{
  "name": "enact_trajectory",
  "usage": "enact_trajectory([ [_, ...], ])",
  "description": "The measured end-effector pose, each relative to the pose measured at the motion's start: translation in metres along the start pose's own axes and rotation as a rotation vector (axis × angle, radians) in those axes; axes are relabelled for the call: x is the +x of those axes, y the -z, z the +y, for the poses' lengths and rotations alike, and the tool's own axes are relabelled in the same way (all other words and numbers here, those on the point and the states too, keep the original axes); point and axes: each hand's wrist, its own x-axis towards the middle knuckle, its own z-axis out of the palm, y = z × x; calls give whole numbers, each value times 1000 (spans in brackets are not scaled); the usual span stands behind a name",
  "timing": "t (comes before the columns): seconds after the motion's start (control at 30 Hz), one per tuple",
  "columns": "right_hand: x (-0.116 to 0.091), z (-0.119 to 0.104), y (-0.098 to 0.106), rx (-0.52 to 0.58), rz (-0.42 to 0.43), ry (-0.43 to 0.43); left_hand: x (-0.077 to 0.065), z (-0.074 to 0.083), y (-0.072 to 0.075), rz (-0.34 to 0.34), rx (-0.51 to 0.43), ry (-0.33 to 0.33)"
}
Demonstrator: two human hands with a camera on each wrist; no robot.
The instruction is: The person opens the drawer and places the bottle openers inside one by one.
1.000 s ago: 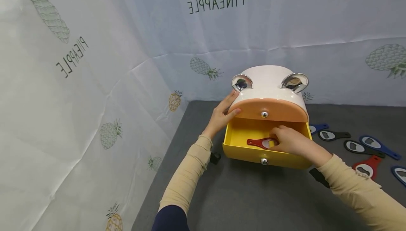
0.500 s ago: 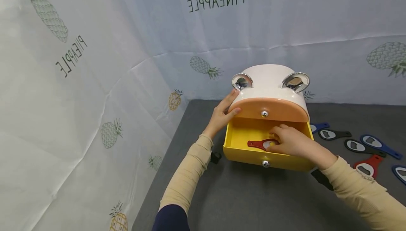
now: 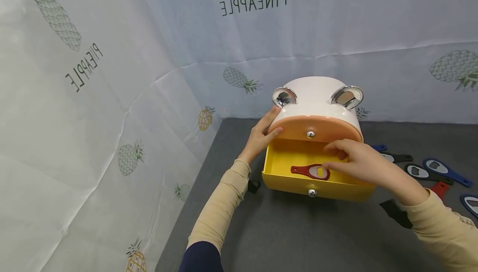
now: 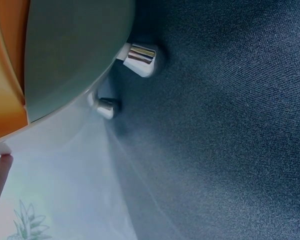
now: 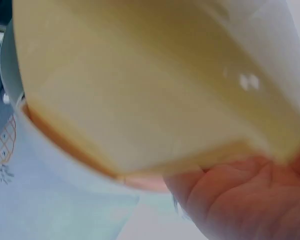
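A small white cabinet (image 3: 315,95) with an orange upper front and silver ears stands on the table, its yellow lower drawer (image 3: 287,178) pulled out. Inside that drawer lies a red bottle opener (image 3: 310,171), flat, its round end toward the right. My left hand (image 3: 258,138) rests against the cabinet's left side, thumb at the orange front and fingers extended toward the ear. My right hand (image 3: 360,160) hovers over the drawer's right part, fingers spread and loosely bent, holding nothing. In the right wrist view, the blurred yellow drawer (image 5: 110,95) fills most of the picture beside the palm.
Several bottle openers lie right of the cabinet: a blue one (image 3: 446,172), a black one (image 3: 425,173) and a red one (image 3: 440,189) partly hidden by my right arm. Pineapple-printed sheets (image 3: 209,27) hang behind and on the left. Short silver feet (image 4: 140,59) support the cabinet.
My right hand has let go of the red bottle opener and moved up and right, leaving it in the drawer. The left hand has stayed on the cabinet's side.
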Motion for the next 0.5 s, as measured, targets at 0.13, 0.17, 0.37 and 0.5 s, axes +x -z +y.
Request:
enact_trajectory([
  [0.13, -11, 7, 13, 15, 51, -68, 0, 0, 0, -1, -3, -9],
  [0.17, -14, 9, 16, 20, 67, -87, 0, 0, 0, -1, -2, -11],
  [0.37, -31, 25, 28, 40, 194, -209, 0, 1, 0, -7, -4, 9],
  [0.5, -39, 40, 31, 51, 264, -298, 0, 0, 0, -10, -9, 17],
])
